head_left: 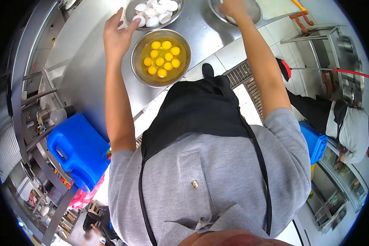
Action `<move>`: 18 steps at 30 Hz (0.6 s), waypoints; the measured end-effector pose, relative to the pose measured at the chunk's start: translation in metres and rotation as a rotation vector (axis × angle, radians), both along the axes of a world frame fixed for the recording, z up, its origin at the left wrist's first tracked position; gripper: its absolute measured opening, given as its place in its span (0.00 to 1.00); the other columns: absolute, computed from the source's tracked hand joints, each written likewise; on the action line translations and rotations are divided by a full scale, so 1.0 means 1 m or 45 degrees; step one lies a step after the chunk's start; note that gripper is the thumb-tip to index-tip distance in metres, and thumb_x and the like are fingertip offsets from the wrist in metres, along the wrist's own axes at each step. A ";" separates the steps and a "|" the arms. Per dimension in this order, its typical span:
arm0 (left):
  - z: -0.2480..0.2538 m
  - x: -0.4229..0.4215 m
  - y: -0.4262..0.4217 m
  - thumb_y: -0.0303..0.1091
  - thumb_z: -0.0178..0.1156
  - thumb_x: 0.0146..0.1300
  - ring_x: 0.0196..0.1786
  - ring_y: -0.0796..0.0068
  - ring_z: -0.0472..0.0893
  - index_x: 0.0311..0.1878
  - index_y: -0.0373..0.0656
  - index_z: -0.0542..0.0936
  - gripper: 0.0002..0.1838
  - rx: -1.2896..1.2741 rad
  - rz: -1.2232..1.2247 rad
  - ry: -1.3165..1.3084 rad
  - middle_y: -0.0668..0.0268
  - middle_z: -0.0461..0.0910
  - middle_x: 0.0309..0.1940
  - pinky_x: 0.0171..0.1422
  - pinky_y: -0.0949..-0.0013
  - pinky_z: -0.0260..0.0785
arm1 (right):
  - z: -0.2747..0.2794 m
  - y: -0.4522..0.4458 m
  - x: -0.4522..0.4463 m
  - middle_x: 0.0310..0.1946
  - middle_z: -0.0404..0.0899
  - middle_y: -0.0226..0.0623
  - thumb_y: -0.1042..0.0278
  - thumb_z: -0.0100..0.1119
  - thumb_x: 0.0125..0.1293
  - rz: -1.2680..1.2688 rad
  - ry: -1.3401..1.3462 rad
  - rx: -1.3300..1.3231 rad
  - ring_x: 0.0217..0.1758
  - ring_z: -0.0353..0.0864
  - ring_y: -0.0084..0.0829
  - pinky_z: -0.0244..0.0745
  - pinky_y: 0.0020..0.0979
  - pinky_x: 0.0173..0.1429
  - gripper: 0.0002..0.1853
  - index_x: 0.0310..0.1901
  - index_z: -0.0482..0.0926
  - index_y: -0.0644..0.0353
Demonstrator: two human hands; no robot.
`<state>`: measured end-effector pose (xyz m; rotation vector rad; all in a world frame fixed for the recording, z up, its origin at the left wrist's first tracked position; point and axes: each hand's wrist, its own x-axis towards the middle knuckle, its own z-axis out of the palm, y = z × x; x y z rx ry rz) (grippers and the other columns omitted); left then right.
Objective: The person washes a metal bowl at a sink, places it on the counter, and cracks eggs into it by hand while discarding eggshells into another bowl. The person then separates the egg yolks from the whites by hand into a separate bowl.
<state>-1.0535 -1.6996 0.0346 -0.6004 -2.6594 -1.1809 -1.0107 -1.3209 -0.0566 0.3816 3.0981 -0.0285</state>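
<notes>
My left hand (118, 35) has its fingers spread, with the thumb at the edge of a metal bowl (178, 16) full of cracked white eggshells (151, 12). The thumb is right beside one shell; whether it touches is hard to tell. Nearer my body is a second metal bowl (134, 67), holding several whole egg yolks (161, 73) in clear egg white. My right hand (235, 9) reaches over a third metal bowl (256, 14) at the top edge of the view. Its fingers are blurred and partly cut off, and a whitish thing shows below them.
The bowls stand on a steel table (84, 78). A large blue jug (80, 143) is to my left. At right, another person (352, 131) in a light top and dark trousers stands near a blue container (313, 143). A floor grate (244, 76) runs beside the table.
</notes>
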 end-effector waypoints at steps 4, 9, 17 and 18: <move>-0.009 0.014 -0.027 0.41 0.74 0.59 0.54 0.61 0.82 0.66 0.40 0.76 0.33 0.102 0.023 -0.034 0.51 0.75 0.59 0.52 0.63 0.80 | 0.044 -0.028 0.068 0.45 0.78 0.58 0.59 0.58 0.65 0.039 1.064 -0.241 0.48 0.80 0.58 0.75 0.51 0.55 0.22 0.56 0.74 0.64; -0.015 0.030 -0.040 0.39 0.74 0.59 0.55 0.61 0.81 0.66 0.39 0.77 0.32 0.181 0.069 -0.162 0.51 0.74 0.61 0.53 0.64 0.80 | -0.004 -0.104 0.174 0.55 0.68 0.52 0.72 0.70 0.59 -0.101 1.191 -0.573 0.52 0.76 0.48 0.75 0.39 0.56 0.28 0.62 0.75 0.61; -0.010 0.035 -0.036 0.37 0.72 0.61 0.54 0.65 0.83 0.63 0.38 0.78 0.28 0.237 -0.044 -0.152 0.53 0.76 0.58 0.52 0.66 0.79 | -0.036 -0.144 0.181 0.52 0.72 0.52 0.74 0.58 0.69 -0.175 1.069 -0.878 0.46 0.79 0.44 0.79 0.37 0.49 0.23 0.64 0.70 0.65; -0.011 0.037 -0.034 0.37 0.72 0.61 0.54 0.65 0.83 0.63 0.38 0.78 0.28 0.243 -0.047 -0.150 0.53 0.76 0.58 0.52 0.66 0.79 | -0.022 -0.148 0.180 0.52 0.72 0.52 0.74 0.58 0.69 -0.175 1.072 -0.871 0.46 0.79 0.44 0.79 0.37 0.49 0.23 0.64 0.70 0.65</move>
